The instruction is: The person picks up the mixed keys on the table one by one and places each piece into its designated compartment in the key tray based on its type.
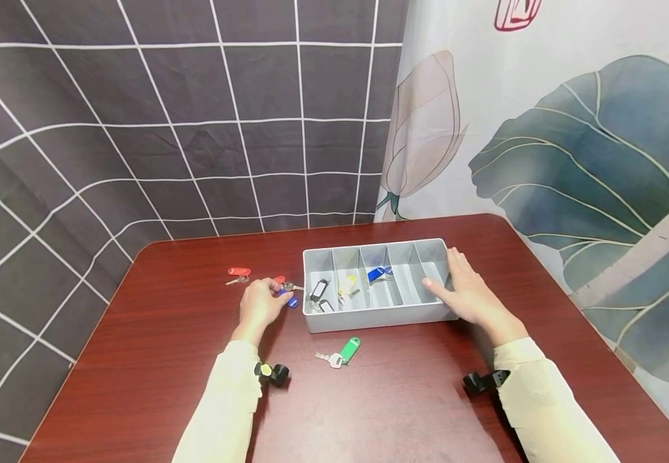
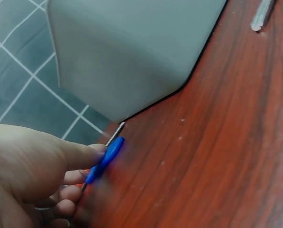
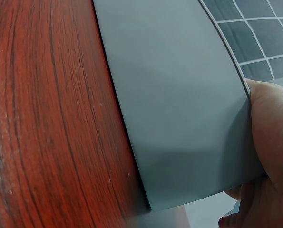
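Note:
My left hand (image 1: 261,305) pinches a key with a blue tag (image 2: 105,159), just left of a grey divided box (image 1: 381,317). A red tag (image 1: 279,280) shows by its fingertips; whether the fingers hold it too, I cannot tell. My right hand (image 1: 470,294) grips the box's right end, thumb over the rim and fingers along the outer wall. Inside the box, black-framed tags (image 1: 320,290) lie in the leftmost compartment. A yellow tag (image 1: 347,285) with a key lies in the second, and a blue tag (image 1: 375,274) in the third.
Left of the left hand lies a key with a red tag (image 1: 239,272). In front of the box lies a key with a green tag (image 1: 350,349). The reddish-brown table (image 1: 369,411) meets a grid-patterned curtain (image 1: 253,148) at the back.

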Action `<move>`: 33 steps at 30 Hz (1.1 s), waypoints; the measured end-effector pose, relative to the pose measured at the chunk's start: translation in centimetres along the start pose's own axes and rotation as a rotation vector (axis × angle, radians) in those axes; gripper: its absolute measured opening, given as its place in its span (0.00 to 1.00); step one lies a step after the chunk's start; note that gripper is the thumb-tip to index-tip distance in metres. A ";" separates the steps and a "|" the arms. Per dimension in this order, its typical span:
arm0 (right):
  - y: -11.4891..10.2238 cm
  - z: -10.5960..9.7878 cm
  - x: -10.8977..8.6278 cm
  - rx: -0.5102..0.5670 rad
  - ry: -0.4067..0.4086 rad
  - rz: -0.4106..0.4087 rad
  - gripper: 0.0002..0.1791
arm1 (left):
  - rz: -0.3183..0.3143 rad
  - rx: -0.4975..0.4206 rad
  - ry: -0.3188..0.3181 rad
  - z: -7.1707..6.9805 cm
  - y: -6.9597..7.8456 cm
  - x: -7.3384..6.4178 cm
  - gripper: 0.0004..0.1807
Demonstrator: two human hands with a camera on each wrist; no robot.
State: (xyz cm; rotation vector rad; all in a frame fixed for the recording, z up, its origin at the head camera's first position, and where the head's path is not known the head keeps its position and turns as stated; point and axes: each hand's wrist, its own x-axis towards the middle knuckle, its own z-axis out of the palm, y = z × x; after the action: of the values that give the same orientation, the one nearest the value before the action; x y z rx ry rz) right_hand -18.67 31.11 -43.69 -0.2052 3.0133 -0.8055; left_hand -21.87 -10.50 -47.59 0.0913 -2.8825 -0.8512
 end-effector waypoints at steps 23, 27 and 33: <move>0.1 0.1 0.0 0.009 0.010 -0.011 0.57 | 0.043 -0.021 -0.085 -0.8 -0.1 -0.1 0.14; 0.1 0.1 -0.1 0.010 0.009 -0.010 0.57 | 0.060 -0.029 -0.089 -0.9 0.1 -0.1 0.14; -0.1 0.0 -0.1 0.017 0.008 -0.012 0.57 | 0.102 -0.036 -0.082 -0.9 0.2 -0.2 0.16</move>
State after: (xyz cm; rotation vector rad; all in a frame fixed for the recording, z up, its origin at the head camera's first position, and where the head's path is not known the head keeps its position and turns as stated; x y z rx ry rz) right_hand -18.57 31.03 -43.65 -0.2204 3.0144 -0.8350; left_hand -21.53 -10.79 -46.74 -0.0964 -2.9164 -0.9080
